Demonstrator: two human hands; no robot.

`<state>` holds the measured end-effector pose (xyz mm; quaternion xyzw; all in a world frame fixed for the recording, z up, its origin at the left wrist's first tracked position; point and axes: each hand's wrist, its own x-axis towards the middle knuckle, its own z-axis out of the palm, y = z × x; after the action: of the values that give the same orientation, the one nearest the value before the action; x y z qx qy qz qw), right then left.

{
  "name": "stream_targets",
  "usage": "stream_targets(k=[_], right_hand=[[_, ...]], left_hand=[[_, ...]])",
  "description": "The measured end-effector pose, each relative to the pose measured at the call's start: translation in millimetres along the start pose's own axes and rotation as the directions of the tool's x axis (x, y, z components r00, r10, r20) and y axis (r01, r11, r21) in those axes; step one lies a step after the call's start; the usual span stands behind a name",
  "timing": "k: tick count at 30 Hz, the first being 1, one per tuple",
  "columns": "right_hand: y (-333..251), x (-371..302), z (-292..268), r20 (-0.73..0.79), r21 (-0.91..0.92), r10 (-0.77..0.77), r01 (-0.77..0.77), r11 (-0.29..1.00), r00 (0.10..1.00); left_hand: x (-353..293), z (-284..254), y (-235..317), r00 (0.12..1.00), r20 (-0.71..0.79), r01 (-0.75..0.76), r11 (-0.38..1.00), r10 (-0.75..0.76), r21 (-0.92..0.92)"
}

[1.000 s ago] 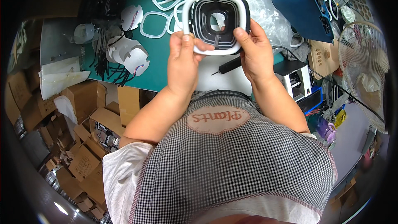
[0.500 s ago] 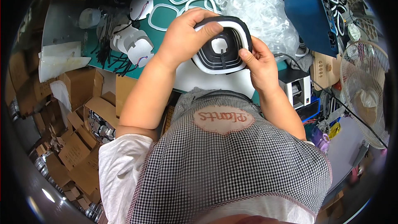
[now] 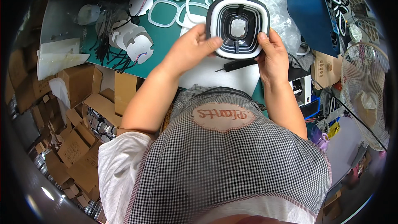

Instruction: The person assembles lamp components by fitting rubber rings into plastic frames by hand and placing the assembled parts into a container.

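A rounded-square black housing with stepped inner walls is held up in front of me, its opening facing me. A white ring runs around its rim. At the lower left, my left hand has its thumb on the rim, the fingers partly hidden behind. My right hand grips the right side, thumb on the front edge. Beneath the housing, a black-handled tool with a thin metal shaft, like a screwdriver, lies on a white sheet.
Loose white rings and a clear plastic bag lie on the green table. White plates with wires are at the left. A blue bin and a fan stand right; cardboard boxes lie lower left.
The housing has moved up and right, tilting to face me more squarely. My left hand has slid from its top edge to its lower left. The black-handled tool has come into sight.
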<state>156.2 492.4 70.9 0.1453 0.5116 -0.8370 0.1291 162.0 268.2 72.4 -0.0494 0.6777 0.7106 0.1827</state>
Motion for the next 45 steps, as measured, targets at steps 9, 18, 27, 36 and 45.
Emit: stream_targets(k=[9, 18, 27, 36, 45], right_hand=[[-6, 0, 13, -0.068, -0.012, -0.031, 0.03, 0.999, 0.997], [-6, 19, 18, -0.069, 0.171, 0.037, -0.025, 0.985, 0.997], [-4, 45, 29, 0.014, 0.259, 0.063, -0.065, 0.964, 0.998], [-26, 185, 23, -0.156, 0.128, -0.011, 0.032, 0.991, 0.988], [-75, 327, -3, -0.222, 0.33, -0.106, 0.177, 0.927, 0.969]], left_hand=[[-1, 11, 3, 0.997, 0.012, 0.076, 0.986, -0.075, -0.151], [6, 21, 0, 0.97, 0.182, 0.191, 0.97, -0.163, -0.148], [31, 22, 0, 0.99, 0.033, 0.144, 0.958, -0.14, -0.248], [73, -4, 3, 0.988, 0.006, 0.152, 0.944, -0.157, -0.291], [77, -49, -37, 0.96, -0.132, 0.239, 0.969, -0.246, -0.065]])
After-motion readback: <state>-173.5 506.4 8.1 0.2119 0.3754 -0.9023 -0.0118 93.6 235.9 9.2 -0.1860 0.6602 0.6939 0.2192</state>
